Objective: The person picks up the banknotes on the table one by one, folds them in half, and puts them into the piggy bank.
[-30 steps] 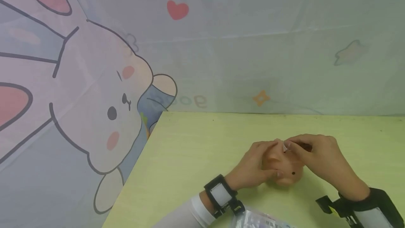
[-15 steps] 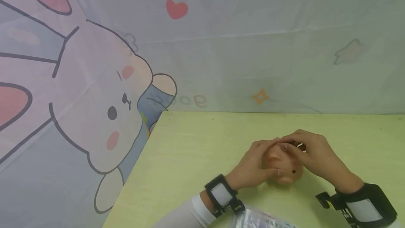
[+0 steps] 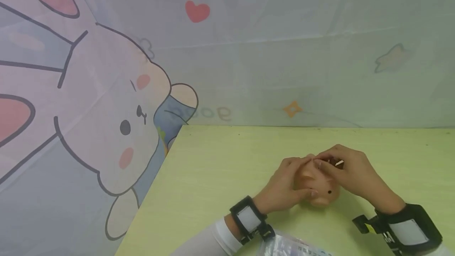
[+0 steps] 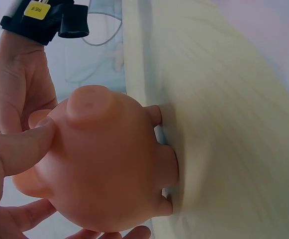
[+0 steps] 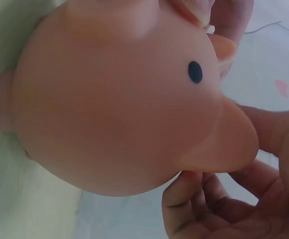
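An orange-pink piggy bank [image 3: 321,189] stands on the yellow-green table between my hands, its black eye [image 5: 195,72] and ear [image 5: 231,142] showing in the right wrist view. My left hand [image 3: 282,189] grips its side, thumb [image 4: 27,147] in front and fingers [image 4: 32,214] behind. At its top, thumb and forefinger of my right hand [image 3: 357,171] pinch close together against the surface. A small white bit [image 3: 339,162] shows through the gap in that hand; most of it is hidden. My fingers cover any slot.
A clear plastic packet [image 3: 295,247] with printed text lies at the front edge of the view, beside the left wristband [image 3: 247,218]. Behind the table [image 3: 220,169] hangs a cloth backdrop [image 3: 256,70] with a cartoon rabbit.
My right hand has shifted slightly left and up over the pig's top. The white piece that stuck out before its thumb is now mostly covered. My left hand has stayed in place.
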Motion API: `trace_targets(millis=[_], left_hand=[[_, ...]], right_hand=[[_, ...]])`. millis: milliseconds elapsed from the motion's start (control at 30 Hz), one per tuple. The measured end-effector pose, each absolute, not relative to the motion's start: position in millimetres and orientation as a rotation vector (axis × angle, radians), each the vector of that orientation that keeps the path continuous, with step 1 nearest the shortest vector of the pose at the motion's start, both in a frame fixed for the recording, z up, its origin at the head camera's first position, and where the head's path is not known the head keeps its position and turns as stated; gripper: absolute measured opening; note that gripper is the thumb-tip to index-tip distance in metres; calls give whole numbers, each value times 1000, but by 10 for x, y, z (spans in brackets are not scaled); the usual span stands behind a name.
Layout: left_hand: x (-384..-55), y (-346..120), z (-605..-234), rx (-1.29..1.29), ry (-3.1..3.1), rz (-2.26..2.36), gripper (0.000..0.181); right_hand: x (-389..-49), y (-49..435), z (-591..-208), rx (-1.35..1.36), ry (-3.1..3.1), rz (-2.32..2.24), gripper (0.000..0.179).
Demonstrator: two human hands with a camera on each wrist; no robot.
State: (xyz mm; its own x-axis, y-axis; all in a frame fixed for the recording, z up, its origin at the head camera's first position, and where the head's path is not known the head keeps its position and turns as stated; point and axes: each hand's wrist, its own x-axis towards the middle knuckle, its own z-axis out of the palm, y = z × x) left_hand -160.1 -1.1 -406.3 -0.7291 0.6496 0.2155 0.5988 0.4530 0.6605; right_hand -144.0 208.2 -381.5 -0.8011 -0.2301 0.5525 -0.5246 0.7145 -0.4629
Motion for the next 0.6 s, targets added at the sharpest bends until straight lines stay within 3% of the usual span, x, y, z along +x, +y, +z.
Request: trace_targets(millis=[233, 600], left_hand=[[-1601, -6, -4076, 1127, 2619, 1159, 79], [-1582, 4, -4082, 1102, 2658, 1128, 79]], right_hand=[[-1363, 2031, -3758, 449, -2453, 811, 10], [-1407, 2028, -3767, 605, -2423, 669, 19]])
